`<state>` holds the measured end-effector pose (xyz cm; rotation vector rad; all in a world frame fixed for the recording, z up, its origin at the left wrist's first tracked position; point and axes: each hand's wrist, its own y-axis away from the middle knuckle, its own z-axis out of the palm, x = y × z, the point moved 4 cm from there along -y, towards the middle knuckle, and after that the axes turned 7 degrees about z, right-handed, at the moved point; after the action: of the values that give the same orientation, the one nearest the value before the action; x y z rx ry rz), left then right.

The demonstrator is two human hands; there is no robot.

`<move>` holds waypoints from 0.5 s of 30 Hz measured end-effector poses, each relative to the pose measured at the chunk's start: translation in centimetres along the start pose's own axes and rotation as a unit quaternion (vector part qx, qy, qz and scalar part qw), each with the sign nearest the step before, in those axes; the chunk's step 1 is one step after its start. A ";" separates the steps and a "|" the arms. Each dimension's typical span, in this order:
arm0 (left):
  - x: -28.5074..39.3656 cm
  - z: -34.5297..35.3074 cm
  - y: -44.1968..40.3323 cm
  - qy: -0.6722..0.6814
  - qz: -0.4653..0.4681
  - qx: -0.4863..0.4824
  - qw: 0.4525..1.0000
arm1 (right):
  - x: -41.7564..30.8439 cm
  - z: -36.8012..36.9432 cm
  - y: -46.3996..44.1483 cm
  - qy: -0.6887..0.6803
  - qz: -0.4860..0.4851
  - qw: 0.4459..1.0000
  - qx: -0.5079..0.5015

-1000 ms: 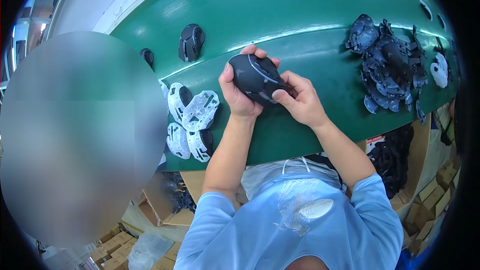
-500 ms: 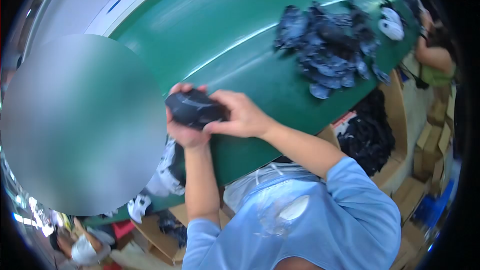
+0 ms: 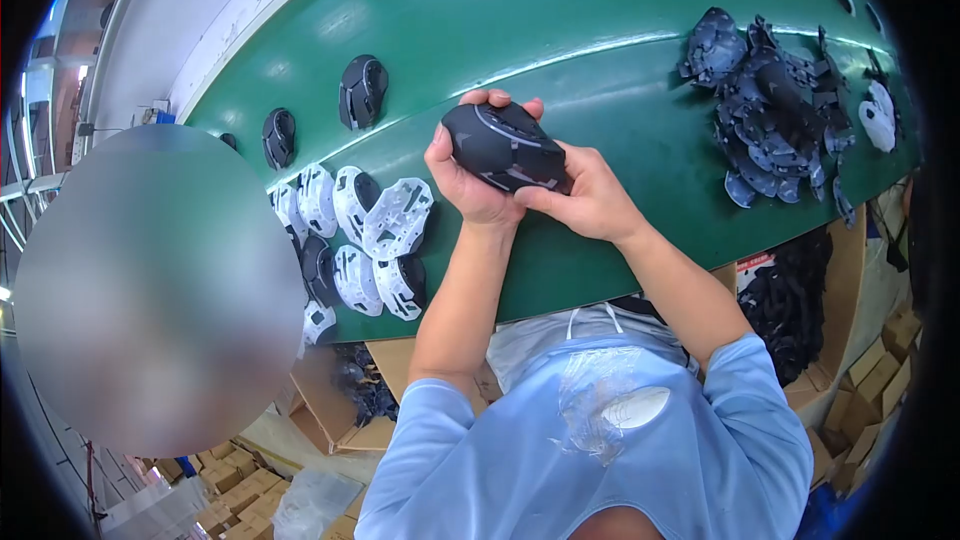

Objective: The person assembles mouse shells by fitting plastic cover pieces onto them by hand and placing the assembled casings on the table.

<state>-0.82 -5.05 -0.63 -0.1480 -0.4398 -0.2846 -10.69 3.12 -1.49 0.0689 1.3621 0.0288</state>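
A black computer mouse shell [image 3: 505,147] with grey trim lines is held between both hands above the green table [image 3: 560,260]. My left hand [image 3: 480,185] wraps round its left side, with fingertips showing along the far edge. At the right end, my right hand [image 3: 590,195] grips it with the thumb along the near edge. Left of my hands lie several white perforated shells [image 3: 400,218], some with black parts under them. Farther back, one black mouse [image 3: 362,92] rests on the table, and another [image 3: 279,137] sits left of it.
A heap of dark shell parts [image 3: 775,115] lies at the right, with a white piece [image 3: 878,118] beside it. Below the table edge are cardboard boxes [image 3: 845,290] holding black parts. A large blurred disc hides the left side.
The view swung right half a second ago and has swung back. Both hands keep hold of the black shell, now turned slightly compared with a second ago.
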 end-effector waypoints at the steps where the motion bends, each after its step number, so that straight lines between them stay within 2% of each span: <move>1: -0.1 -0.1 -0.1 -0.001 -0.004 -0.001 1.000 | 0.0 -0.1 0.0 0.003 0.009 1.000 -0.001; 3: 0.4 -0.1 -0.5 -0.050 0.007 -0.030 0.998 | -0.3 -0.4 -0.6 -0.036 0.003 0.999 0.021; 5: 1.0 -0.5 -0.3 -0.188 0.034 -0.078 0.978 | -0.1 -0.8 -0.7 -0.123 -0.017 0.990 0.073; 6: 0.9 -0.8 -0.1 -0.251 0.042 -0.105 0.961 | -0.1 -0.7 -0.9 -0.112 -0.053 0.989 0.081; 7: 0.9 -0.7 0.2 -0.376 0.043 -0.122 0.917 | -0.2 -0.7 -1.1 -0.094 -0.086 0.987 0.096; 8: 1.1 0.1 0.4 -0.512 0.099 -0.168 0.836 | -0.6 -1.1 -0.9 -0.069 -0.118 0.983 0.119; 10: 0.6 1.3 0.5 -0.574 0.198 -0.151 0.780 | -1.6 -1.9 0.0 -0.012 -0.123 0.984 0.126; 11: 0.3 -0.2 0.7 -0.552 0.152 -0.119 0.811 | -1.5 -2.3 0.2 0.018 -0.122 0.985 0.123; 12: -0.1 -0.3 1.3 -0.478 0.095 -0.088 0.869 | -1.5 -2.6 0.2 0.044 -0.121 0.985 0.115; 13: 0.2 0.2 1.6 -0.516 0.079 -0.126 0.844 | -1.7 -2.7 0.1 0.025 -0.124 0.987 0.101; 14: -0.3 -0.3 2.2 -0.490 0.105 -0.120 0.857 | -1.7 -2.8 0.1 0.001 -0.125 0.989 0.083; 15: -0.2 -0.3 2.2 -0.495 0.087 -0.136 0.854 | -2.0 -2.8 0.2 -0.016 -0.098 0.993 0.061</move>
<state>-0.19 -2.97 -1.11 -0.6232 -1.4083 -0.0661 -13.86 3.33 -0.10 0.0385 1.3326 -0.2202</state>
